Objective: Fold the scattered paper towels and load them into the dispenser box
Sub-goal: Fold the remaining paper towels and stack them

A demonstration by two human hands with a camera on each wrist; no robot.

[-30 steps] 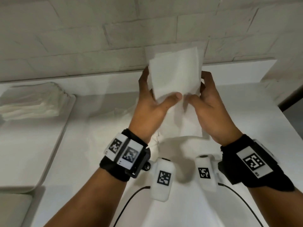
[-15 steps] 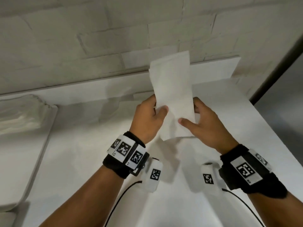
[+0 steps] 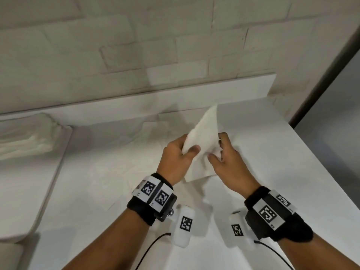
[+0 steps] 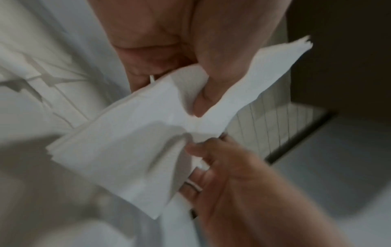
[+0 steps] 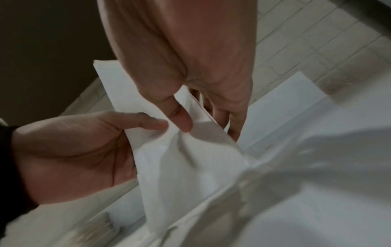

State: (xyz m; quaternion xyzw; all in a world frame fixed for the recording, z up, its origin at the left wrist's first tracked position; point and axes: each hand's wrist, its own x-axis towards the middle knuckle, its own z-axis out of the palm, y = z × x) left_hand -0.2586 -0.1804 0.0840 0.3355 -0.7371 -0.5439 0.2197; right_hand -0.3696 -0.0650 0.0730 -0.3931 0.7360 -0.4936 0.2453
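Above the counter (image 3: 272, 152), both hands pinch the folded paper towel (image 3: 204, 133), left hand (image 3: 175, 156) beside right hand (image 3: 228, 160); its long axis points away.

My right hand (image 5: 190, 70) pinches the folded towel (image 5: 182, 163) from above, thumb in front, while my left hand (image 5: 69, 153) grips its edge alongside.

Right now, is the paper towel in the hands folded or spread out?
Folded: the paper towel shows stacked layered edges at its corner, pinched by both hands.
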